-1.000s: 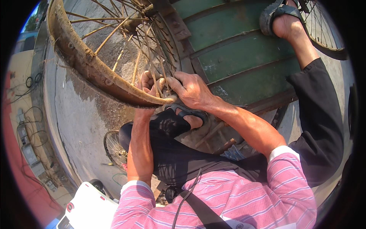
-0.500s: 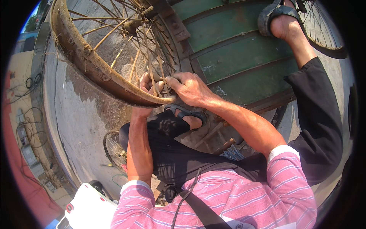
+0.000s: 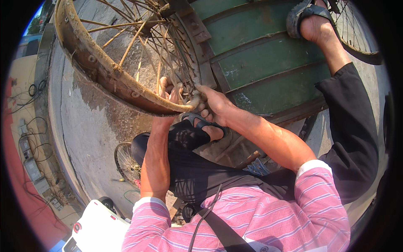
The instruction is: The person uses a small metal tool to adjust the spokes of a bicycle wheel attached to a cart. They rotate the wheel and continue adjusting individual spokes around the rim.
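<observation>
A rusty, dirt-caked spoked wheel fills the upper left, its rim end low at the centre. My left hand is behind the rim with fingers curled round rusty spokes, partly hidden by them. My right hand grips the rim's right end, thumb up at the spokes and lower fingers curled beneath. What lies between the fingertips is too small to make out. Just right of the wheel are green metal panels with dark ribs.
My raised foot in a sandal rests by a second wheel; my other foot is below the hands. A small wheel lies at left, with cables and boxes along the edge and a white object low left.
My right hand has turned and dropped slightly, so its lower fingers now show under the rim end. The wheel has shifted a little to the right. My left hand has moved slightly with it.
</observation>
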Available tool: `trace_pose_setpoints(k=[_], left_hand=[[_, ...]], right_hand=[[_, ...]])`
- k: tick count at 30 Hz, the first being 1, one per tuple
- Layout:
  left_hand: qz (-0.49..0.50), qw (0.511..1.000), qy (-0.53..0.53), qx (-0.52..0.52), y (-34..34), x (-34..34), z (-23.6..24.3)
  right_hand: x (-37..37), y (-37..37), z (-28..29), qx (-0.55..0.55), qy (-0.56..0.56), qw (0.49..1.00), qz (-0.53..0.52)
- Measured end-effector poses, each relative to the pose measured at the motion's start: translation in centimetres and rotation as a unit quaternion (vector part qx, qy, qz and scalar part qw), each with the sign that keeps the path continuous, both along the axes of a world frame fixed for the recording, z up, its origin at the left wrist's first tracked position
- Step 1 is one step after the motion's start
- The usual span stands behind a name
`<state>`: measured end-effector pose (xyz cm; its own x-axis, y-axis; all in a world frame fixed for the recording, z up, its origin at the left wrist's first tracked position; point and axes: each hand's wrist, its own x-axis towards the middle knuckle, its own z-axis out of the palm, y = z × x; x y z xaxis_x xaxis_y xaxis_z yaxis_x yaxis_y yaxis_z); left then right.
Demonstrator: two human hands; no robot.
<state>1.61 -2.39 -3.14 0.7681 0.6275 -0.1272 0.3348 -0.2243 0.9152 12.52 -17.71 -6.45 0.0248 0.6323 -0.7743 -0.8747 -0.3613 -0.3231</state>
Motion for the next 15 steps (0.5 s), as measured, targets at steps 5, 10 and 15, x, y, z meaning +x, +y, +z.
trace_pose_setpoints(k=[5, 10, 15], left_hand=[[0.009, 0.999, -0.037, -0.039, 0.4, -0.2, -0.8], [-0.033, 0.996, -0.037, 0.073, 0.8, 0.0, -0.5], [0.015, 0.988, 0.035, -0.148, 2.1, 0.0, -0.4]], right_hand=[[-1.3, 0.2, 0.8, 0.049, 0.070, 0.996, -0.036], [-0.9, 0.0, 0.6, 0.059, 0.083, 0.994, -0.034], [-1.2, 0.2, 0.5, 0.062, 0.114, 0.990, -0.054]])
